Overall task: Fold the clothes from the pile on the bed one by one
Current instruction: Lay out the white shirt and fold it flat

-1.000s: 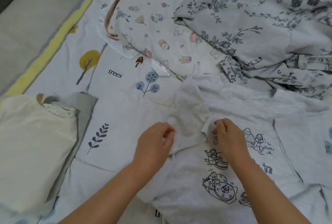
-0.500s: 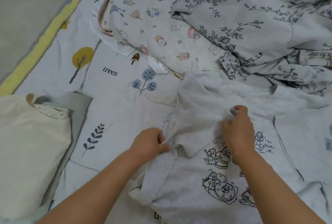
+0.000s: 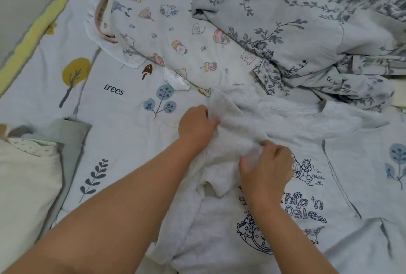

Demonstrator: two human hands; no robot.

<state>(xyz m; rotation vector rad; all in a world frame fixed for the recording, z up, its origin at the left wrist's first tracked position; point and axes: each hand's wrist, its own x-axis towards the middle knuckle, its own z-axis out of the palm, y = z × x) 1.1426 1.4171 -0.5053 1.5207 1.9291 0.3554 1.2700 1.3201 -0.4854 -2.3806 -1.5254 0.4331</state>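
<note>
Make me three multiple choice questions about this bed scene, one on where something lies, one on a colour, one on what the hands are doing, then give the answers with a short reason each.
1. Where does the folded cream garment lie relative to the Chip 'n Dale sweatshirt?
A. To its left
B. On top of it
C. Beyond it, under the floral garment

2. What colour is the round tree crown printed on the bedsheet above the word "trees"?
A. Red
B. Mustard yellow
C. Black

3. What are the hands doing?
A. Both lie flat on the sheet
B. Only the right hand holds cloth
C. Both grip the sweatshirt's sleeve

Answers:
1. A: the cream garment sits at the frame's left edge, the sweatshirt at lower right.
2. B: the crown is mustard yellow on a grey trunk.
3. C: the left hand and right hand both curl round bunched sleeve fabric.
</note>
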